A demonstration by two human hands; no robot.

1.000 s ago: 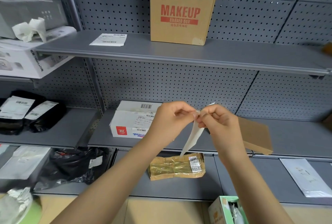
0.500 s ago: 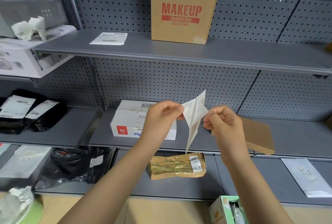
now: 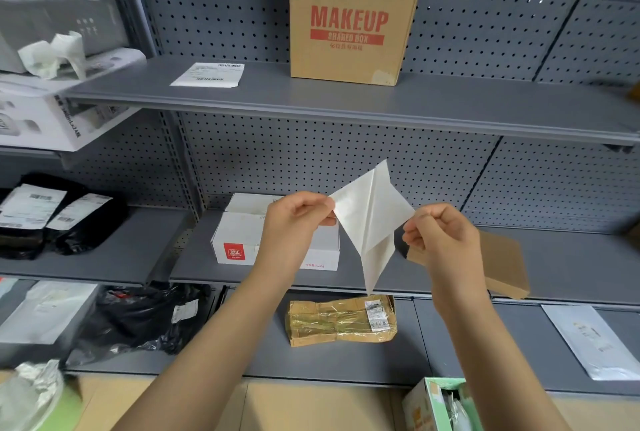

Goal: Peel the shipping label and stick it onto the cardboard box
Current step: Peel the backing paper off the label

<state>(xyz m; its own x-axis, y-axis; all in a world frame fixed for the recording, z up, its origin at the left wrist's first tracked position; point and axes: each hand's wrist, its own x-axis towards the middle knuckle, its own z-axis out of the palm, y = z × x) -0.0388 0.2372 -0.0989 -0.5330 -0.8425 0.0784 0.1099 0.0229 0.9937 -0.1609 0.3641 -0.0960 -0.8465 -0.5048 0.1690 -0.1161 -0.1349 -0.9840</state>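
My fingers pinch a plain white label (image 3: 369,219) — the brown cardboard box (image 3: 353,24) wears red lettering — grey shelf (image 3: 381,101), dotted grey pegboard (image 3: 214,11).

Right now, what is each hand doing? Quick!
Left hand: closed, pinching one sheet of the shipping label.
Right hand: closed, pinching the other sheet, pulling the two apart.

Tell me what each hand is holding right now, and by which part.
Both hold the shipping label, partly peeled into two sheets. The left hand pinches the left sheet's corner; the right hand pinches the right sheet's corner. Which sheet is the backing cannot be told.
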